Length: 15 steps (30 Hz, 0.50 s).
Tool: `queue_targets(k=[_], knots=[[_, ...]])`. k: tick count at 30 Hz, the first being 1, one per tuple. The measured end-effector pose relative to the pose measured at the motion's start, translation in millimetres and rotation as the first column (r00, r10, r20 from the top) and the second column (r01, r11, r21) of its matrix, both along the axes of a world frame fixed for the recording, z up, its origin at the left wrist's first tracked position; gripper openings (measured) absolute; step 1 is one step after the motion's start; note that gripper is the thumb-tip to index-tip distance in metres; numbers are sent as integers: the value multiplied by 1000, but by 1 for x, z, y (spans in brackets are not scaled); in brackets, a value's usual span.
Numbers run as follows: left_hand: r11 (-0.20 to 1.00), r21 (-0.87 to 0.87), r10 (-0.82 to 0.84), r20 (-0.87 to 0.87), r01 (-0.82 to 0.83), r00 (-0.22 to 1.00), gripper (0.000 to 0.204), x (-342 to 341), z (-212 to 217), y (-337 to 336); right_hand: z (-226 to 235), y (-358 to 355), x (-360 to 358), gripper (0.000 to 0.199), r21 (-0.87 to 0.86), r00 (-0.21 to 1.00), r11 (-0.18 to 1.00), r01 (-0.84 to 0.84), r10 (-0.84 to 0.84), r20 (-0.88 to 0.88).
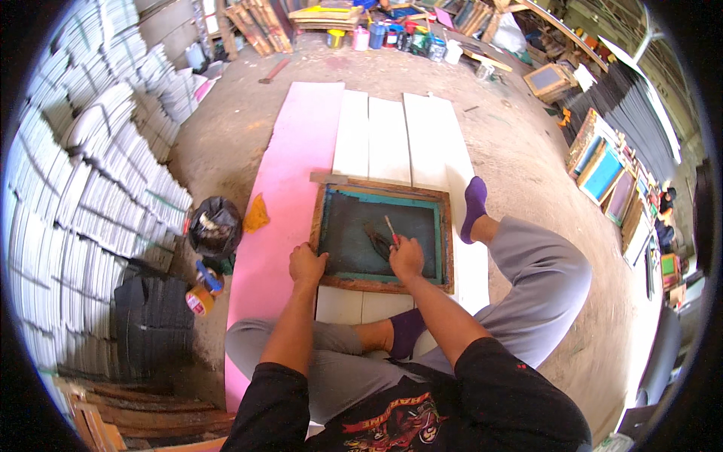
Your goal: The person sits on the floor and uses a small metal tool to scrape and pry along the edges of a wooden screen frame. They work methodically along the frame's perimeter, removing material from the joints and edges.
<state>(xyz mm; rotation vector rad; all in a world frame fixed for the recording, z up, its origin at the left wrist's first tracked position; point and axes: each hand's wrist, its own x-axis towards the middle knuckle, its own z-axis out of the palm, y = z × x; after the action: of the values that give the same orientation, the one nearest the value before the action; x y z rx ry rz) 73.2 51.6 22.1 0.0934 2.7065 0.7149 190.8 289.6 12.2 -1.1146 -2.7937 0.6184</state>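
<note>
A wooden screen-printing frame with dark mesh and a teal border lies flat across white boards in front of me. My left hand grips the frame's left side near the close corner, thumb toward the mesh. Above the mesh, my right hand is closed on a thin tool with a pale tip and a red part; its exact kind is unclear. Just left of that hand is a dark object that looks like pliers. Whether my right hand touches it cannot be seen.
Left of the pink board stand a black bag, tape rolls and tall stacks of white sheets. An orange-yellow scrap lies on the board. Paint containers line the back; more frames lean at right.
</note>
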Motion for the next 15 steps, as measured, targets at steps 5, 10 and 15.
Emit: queue_targets(k=[5, 10, 15], knots=[[992, -119, -53, -9, 51, 999, 48, -25, -6, 23, -19, 89, 4, 41, 152, 988, 977, 149, -154, 21], [984, -164, -79, -52, 70, 996, 39, -34, -29, 19, -37, 125, 11, 51, 62, 947, 953, 298, -303, 103], [976, -181, -142, -109, 120, 984, 37, -32, -25, 12, -27, 127, 9, 40, 4, 943, 943, 333, -333, -13]])
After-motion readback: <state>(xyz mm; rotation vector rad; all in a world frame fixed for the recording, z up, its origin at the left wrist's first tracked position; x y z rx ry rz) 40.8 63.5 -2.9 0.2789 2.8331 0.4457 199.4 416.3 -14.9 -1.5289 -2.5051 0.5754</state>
